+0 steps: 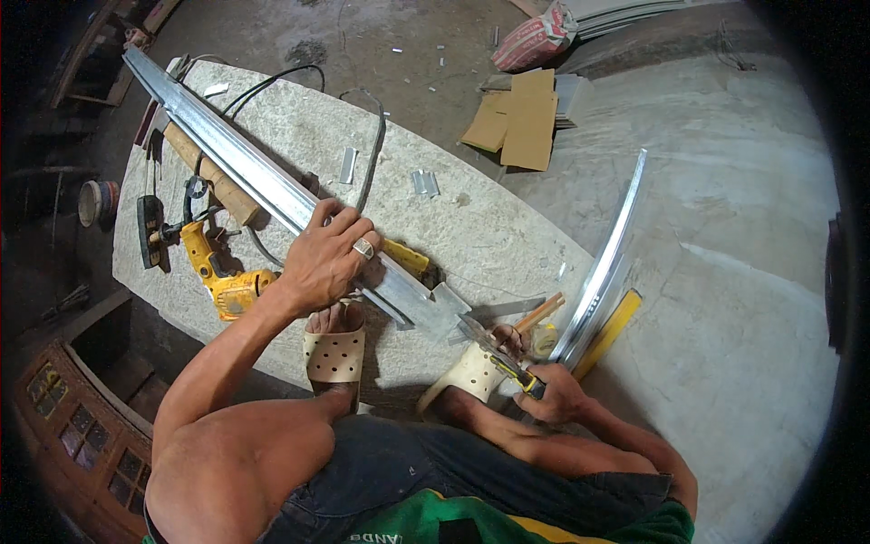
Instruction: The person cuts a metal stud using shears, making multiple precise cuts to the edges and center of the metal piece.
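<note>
evidently the left hand (328,254) is pressing down, fingers wrapped over the long metal channel (272,186) lying across the stone slab (471,227), pinning it steady. the right hand (555,394) is closing around tin snips (507,358), biting at the channel's near end, beside a yellow drill (222,272).

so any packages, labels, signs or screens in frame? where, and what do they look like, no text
Sack: on the floor at the top, beyond the stone slab; plump, pink-red and white, printed.
Cardboard pieces: flat on the floor just below the sack; plain brown, no print visible.
Waistband: bottom edge; green and yellow cloth with printed letters.
No signs or screens.
</note>
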Demonstrator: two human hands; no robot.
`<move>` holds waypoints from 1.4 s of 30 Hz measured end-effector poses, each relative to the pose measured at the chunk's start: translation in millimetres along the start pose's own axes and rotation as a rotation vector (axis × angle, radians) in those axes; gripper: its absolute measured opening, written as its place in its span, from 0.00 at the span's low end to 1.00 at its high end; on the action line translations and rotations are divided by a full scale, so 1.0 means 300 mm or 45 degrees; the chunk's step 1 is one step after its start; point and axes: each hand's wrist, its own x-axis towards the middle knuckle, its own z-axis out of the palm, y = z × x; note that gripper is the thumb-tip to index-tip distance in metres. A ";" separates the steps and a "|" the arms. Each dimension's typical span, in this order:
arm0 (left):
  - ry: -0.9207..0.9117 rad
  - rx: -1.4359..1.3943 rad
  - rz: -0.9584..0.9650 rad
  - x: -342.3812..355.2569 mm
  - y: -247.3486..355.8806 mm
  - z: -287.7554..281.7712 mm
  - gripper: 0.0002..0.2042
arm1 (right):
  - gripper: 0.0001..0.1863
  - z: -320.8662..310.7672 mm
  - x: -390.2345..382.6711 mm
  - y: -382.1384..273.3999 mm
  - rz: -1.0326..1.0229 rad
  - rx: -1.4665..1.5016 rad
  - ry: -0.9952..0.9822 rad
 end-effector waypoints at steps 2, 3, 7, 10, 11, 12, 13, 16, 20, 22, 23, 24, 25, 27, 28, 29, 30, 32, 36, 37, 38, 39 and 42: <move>0.013 -0.020 0.011 0.003 -0.001 -0.003 0.09 | 0.13 -0.007 -0.001 -0.014 -0.016 0.053 0.037; 0.012 -0.019 0.010 0.005 -0.002 0.002 0.09 | 0.13 -0.007 -0.001 -0.010 -0.018 0.053 0.037; 0.097 -0.012 0.018 0.022 -0.005 0.010 0.11 | 0.14 0.008 -0.003 0.013 -0.018 0.014 0.021; 0.087 -0.015 0.040 0.016 -0.004 0.026 0.10 | 0.15 -0.011 0.001 -0.010 -0.009 0.028 0.004; 0.088 -0.011 0.055 0.010 -0.002 0.029 0.10 | 0.15 -0.017 0.003 -0.022 -0.019 0.041 -0.001; 0.087 -0.010 0.056 0.008 0.003 0.028 0.10 | 0.15 -0.014 0.002 -0.013 -0.020 0.043 -0.002; 0.089 0.001 0.061 0.006 0.008 0.027 0.11 | 0.16 -0.008 0.002 0.004 -0.079 0.035 0.034; 0.105 0.014 0.062 0.011 0.010 0.034 0.11 | 0.16 0.011 -0.001 0.026 -0.084 -0.007 0.062; 0.094 0.021 0.060 0.020 0.007 0.030 0.12 | 0.15 -0.001 0.001 0.000 0.011 0.049 0.044; 0.100 0.040 0.074 0.010 0.002 0.044 0.12 | 0.18 -0.019 0.009 0.004 0.001 0.011 0.022; 0.106 0.058 0.086 0.003 0.002 0.050 0.12 | 0.22 -0.022 0.011 0.007 -0.010 -0.029 -0.001; 0.104 0.057 0.085 -0.001 0.007 0.051 0.12 | 0.22 -0.020 0.010 0.006 -0.010 -0.028 -0.003; 0.105 0.041 0.077 -0.005 0.013 0.052 0.12 | 0.22 -0.018 0.009 0.005 -0.008 -0.004 -0.012; 0.106 0.024 0.073 -0.010 0.016 0.057 0.12 | 0.22 -0.009 0.005 0.002 -0.004 0.019 -0.018; 0.112 0.034 0.085 -0.016 0.015 0.064 0.12 | 0.19 0.004 0.001 -0.001 -0.003 0.038 -0.005; 0.118 0.044 0.096 -0.019 0.014 0.069 0.12 | 0.17 0.012 -0.003 -0.001 -0.002 0.056 0.007; 0.119 0.044 0.095 -0.017 0.014 0.067 0.12 | 0.17 0.015 -0.005 0.000 -0.003 0.055 0.006; 0.096 0.016 0.096 -0.010 0.015 0.059 0.11 | 0.17 0.017 -0.008 0.000 -0.027 -0.004 0.042; 0.082 0.043 0.084 -0.011 0.016 0.061 0.11 | 0.17 0.001 -0.002 -0.026 -0.036 0.042 0.042; 0.097 0.048 0.092 -0.014 0.013 0.070 0.11 | 0.18 -0.005 0.000 -0.032 0.007 -0.003 0.010; 0.111 0.052 0.103 -0.015 0.013 0.072 0.12 | 0.19 -0.004 -0.002 -0.036 0.053 -0.048 -0.020; 0.111 0.050 0.106 -0.013 0.014 0.068 0.12 | 0.19 0.000 -0.006 -0.030 0.055 -0.046 -0.019; 0.081 0.030 0.072 0.002 0.015 0.048 0.11 | 0.21 0.003 -0.004 0.007 0.003 -0.070 0.076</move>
